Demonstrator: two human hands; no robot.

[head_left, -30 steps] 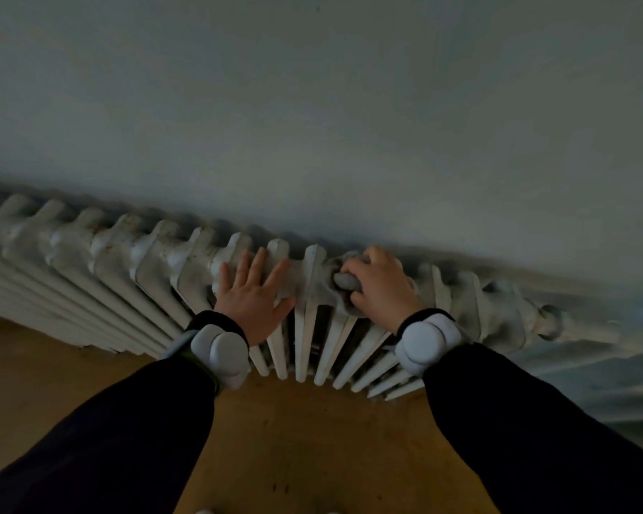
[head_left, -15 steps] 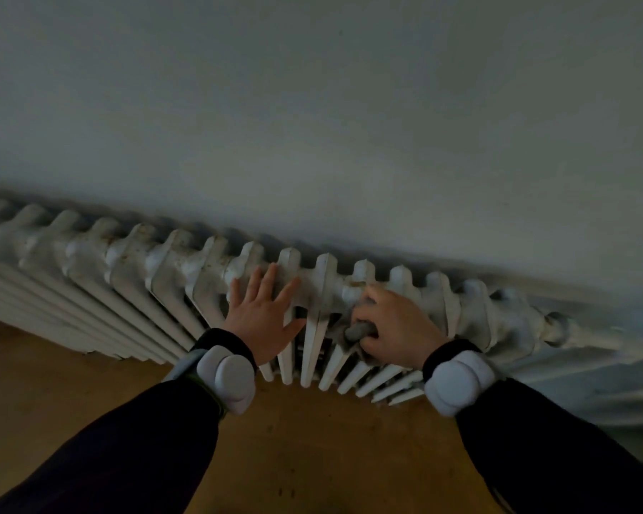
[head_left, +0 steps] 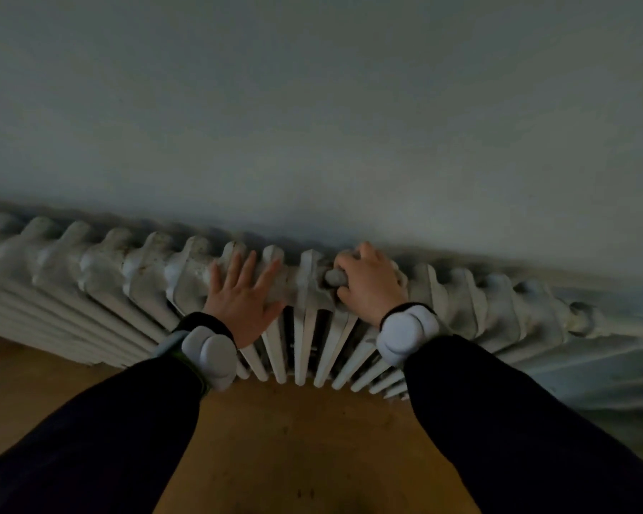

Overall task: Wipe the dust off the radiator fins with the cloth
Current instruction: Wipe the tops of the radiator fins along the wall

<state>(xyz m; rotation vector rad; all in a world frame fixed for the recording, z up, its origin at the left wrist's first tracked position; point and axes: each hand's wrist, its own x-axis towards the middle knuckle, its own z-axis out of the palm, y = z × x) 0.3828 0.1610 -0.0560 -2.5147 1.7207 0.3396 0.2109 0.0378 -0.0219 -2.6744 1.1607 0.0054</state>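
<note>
Cloth (head_left: pixel 335 278), grey and bunched small, is gripped in the right hand (head_left: pixel 368 283), whose fingers are curled tightly round it so that only a rounded wad is seen at the thumb side. How much more is tucked into the palm cannot be told. The wad is pressed onto the top of the radiator (head_left: pixel 134 268), at the hump of a fin right of the middle, close under the wall (head_left: pixel 312 124). The left hand (head_left: pixel 244 302) is laid flat on the fin tops just beside, fingers straight and spread, with one fin top bare between the two hands. Nothing is held in it, and it is judged to serve as a brace. A pale padded band (head_left: pixel 405 333) is worn at each wrist over dark sleeves (head_left: pixel 516 421), and a wooden floor (head_left: pixel 294 439) is seen below.

Dark specks are seen on the fins further left, so the wiping is judged unfinished.

Several slips are to be feared. With the cloth bunched so small, bare knuckles could be scraped on the ridged fins or the wall, and dust could be pushed down into the gaps rather than lifted. If the wad is dragged over a sharp ridge, it could be snagged, pulled from the fingers and dropped behind the radiator, where it would be hard to reach. If the cloth is not turned, gathered dust could be smeared onto the next fins.
</note>
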